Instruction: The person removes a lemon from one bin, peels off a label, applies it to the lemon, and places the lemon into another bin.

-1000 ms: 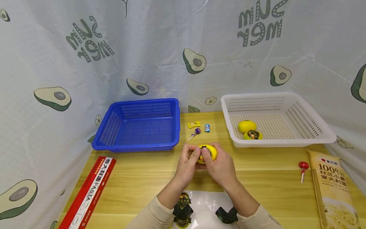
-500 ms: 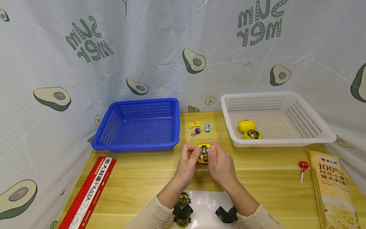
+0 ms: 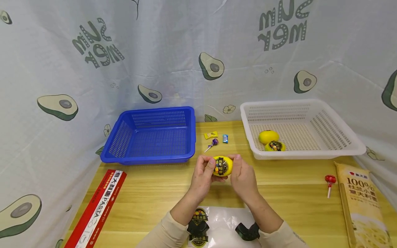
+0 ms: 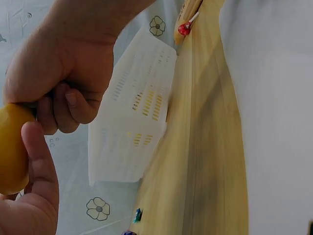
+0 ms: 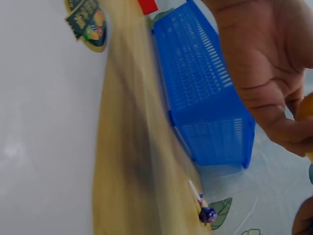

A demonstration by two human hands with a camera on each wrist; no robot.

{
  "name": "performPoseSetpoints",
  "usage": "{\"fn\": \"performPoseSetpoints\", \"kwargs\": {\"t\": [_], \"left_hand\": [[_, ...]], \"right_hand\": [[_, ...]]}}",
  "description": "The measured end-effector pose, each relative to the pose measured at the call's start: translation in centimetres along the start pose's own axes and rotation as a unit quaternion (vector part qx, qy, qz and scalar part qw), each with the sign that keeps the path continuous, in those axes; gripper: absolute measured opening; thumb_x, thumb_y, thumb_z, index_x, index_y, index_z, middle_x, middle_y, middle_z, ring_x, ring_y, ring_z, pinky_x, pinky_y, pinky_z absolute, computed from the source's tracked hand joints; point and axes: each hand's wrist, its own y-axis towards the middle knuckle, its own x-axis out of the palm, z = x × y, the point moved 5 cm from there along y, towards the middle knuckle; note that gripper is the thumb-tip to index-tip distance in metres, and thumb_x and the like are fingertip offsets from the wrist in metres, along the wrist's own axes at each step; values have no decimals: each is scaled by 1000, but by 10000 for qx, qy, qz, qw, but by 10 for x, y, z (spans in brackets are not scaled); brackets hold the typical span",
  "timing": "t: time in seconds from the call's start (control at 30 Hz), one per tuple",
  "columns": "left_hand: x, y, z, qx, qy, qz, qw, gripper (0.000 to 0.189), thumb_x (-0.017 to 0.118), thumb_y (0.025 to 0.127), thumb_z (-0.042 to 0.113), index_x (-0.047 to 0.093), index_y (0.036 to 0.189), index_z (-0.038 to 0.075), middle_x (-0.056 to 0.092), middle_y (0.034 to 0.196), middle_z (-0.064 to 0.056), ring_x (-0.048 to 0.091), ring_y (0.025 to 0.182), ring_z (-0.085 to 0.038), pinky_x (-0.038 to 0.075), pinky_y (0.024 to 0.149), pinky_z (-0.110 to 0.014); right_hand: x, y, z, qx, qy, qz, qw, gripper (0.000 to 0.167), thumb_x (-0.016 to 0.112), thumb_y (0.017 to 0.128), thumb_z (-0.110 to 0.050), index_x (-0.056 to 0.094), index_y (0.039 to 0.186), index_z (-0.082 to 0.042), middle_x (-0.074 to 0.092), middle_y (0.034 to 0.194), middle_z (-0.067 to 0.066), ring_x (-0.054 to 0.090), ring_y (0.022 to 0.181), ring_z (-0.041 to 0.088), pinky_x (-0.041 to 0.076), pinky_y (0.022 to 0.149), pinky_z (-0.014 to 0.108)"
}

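I'm holding a yellow egg-shaped container (image 3: 222,166) with a dark printed label across its middle, lifted just above the wooden table (image 3: 149,193), a little nearer to me than the gap between the two baskets. My left hand (image 3: 205,174) curls round its left end, thumb laid over the front, and my right hand (image 3: 243,175) pinches the right end with the fingertips — so both hands are closed on it. In the left wrist view only a plain yellow side of it shows, under my thumb.

Just beyond it lie a purple lollipop (image 3: 212,143), a yellow sweet (image 3: 210,135) and a small blue sweet (image 3: 225,138). To the far left stands a blue basket (image 3: 121,137). To the far right is a white basket (image 3: 338,136) with two more yellow containers (image 3: 268,136) inside, touching each other near its front wall.

Near left, a red and white pasta box (image 3: 97,208) lies at an angle. At the right edge lie a red lollipop (image 3: 329,179) and, just beside it, a tan pasta bag (image 3: 361,203). A clear plastic bag (image 3: 221,220) lies between my sleeves.
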Motion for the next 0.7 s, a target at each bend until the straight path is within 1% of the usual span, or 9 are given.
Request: {"fn": "performPoseSetpoints", "kwargs": {"t": [0.07,0.1,0.2,0.3,0.37,0.43,0.5,0.6,0.7], "left_hand": [[-2,0,2,136,478,78,9987,35,42,111,29,41,125,-2,55,118,-18,66,68,-12,57,63,-25],[-3,0,2,219,744,130,9969,34,41,111,28,43,126,-2,56,116,-19,64,67,-11,55,62,-24],[-5,-1,5,639,1384,249,9880,29,41,111,25,49,126,1,58,101,-21,58,63,-10,49,57,-21],[-6,-3,7,1175,1983,388,9723,26,42,111,22,55,124,3,62,89,-19,54,66,-8,47,59,-20],[-6,-5,8,1521,2305,521,9597,26,42,111,22,58,122,4,65,90,-16,54,71,-8,49,62,-21],[-6,-6,10,1793,2575,697,9470,25,44,111,22,60,120,5,68,96,-14,55,78,-7,51,69,-23],[-7,-7,11,1962,2686,842,9393,25,44,110,20,62,118,6,70,100,-13,58,85,-8,53,75,-26],[-8,-7,12,2135,2802,987,9307,24,44,110,17,64,117,6,69,100,-12,59,90,-11,53,80,-28],[-9,-7,12,2270,2860,1059,9249,24,44,110,14,65,116,6,69,98,-12,60,89,-13,53,79,-29]], "right_hand": [[-1,1,1,264,97,-231,9993,52,26,114,-27,71,107,-1,70,84,14,55,69,17,48,62,26],[-1,2,1,329,101,-351,9988,52,27,114,-29,71,107,-2,70,85,13,55,72,18,48,64,27],[1,2,-2,338,-138,-752,9965,46,34,112,-34,70,107,-7,70,87,10,58,78,19,49,69,31],[8,0,-7,189,-413,-1159,9922,36,46,108,-39,70,111,-11,69,83,7,58,74,18,48,64,31],[11,-2,-9,118,-524,-1299,9901,34,51,106,-40,70,114,-13,68,83,5,56,71,15,47,61,29],[14,-4,-11,35,-558,-1299,9899,34,53,105,-40,70,115,-11,67,80,4,54,67,14,46,58,27],[15,-6,-12,-146,-590,-1183,9911,33,52,106,-35,70,115,-9,66,77,2,54,66,12,45,58,26],[15,-8,-13,-445,-652,-1010,9918,29,49,108,-28,69,112,-8,62,70,0,52,63,11,45,57,25],[16,-9,-13,-657,-707,-910,9912,28,43,110,-24,67,108,-8,58,66,-1,50,60,11,42,54,24]]}}
